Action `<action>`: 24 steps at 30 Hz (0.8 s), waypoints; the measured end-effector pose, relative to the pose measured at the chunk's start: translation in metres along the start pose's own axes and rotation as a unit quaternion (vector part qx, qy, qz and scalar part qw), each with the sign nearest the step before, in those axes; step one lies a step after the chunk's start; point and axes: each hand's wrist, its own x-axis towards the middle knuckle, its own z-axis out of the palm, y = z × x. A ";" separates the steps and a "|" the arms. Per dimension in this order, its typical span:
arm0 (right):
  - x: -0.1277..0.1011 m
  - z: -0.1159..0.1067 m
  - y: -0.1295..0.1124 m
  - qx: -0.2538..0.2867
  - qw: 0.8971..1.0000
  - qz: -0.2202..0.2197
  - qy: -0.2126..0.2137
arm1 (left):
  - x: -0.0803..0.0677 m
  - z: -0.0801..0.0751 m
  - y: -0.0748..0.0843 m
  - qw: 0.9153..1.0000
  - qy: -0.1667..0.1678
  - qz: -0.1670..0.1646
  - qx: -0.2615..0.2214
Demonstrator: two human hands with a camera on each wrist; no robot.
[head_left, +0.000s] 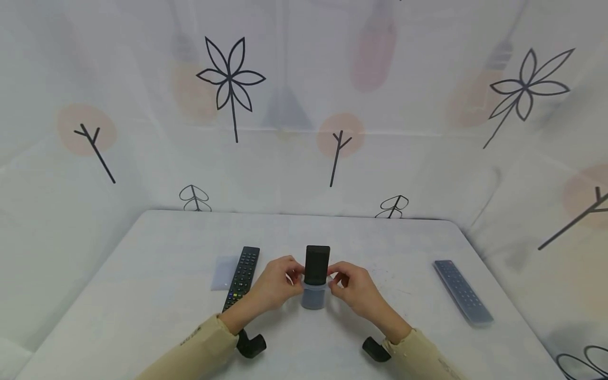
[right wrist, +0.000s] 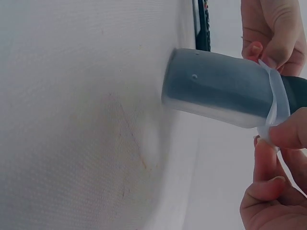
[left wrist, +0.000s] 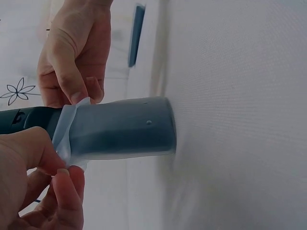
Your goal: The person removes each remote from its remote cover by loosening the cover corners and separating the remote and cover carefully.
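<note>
A dark remote control (head_left: 316,265) stands upright on the table between the hands, its plain side towards me. A translucent soft sleeve (head_left: 313,298) covers its lower part, and the lower end is at the tabletop. In the left wrist view, the sleeve's rim (left wrist: 64,127) is folded and bunched round the remote. My left hand (head_left: 277,282) pinches this rim between thumb and fingers on the left side. Opposite it, my right hand (head_left: 353,289) pinches the rim on the right. Small bubbles show under the sleeve (right wrist: 216,86) in the right wrist view.
Left of the hands lies a black remote with buttons (head_left: 243,274), partly behind my left forearm, over a flat translucent sleeve (head_left: 222,273). A remote in a translucent sleeve (head_left: 463,293) lies at the right. Patterned cloth (head_left: 285,174) hangs behind the white table (head_left: 180,237).
</note>
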 end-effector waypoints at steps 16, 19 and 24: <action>-0.002 0.005 0.005 0.002 1.000 -0.008 -0.008 | -0.003 0.006 -0.005 1.000 -0.005 0.002 0.013; -0.002 0.006 0.004 0.001 1.000 -0.006 -0.008 | -0.003 0.006 -0.007 1.000 -0.006 0.002 0.012; -0.002 0.006 0.004 -0.003 1.000 0.002 -0.011 | -0.003 0.008 -0.008 1.000 -0.006 0.008 0.016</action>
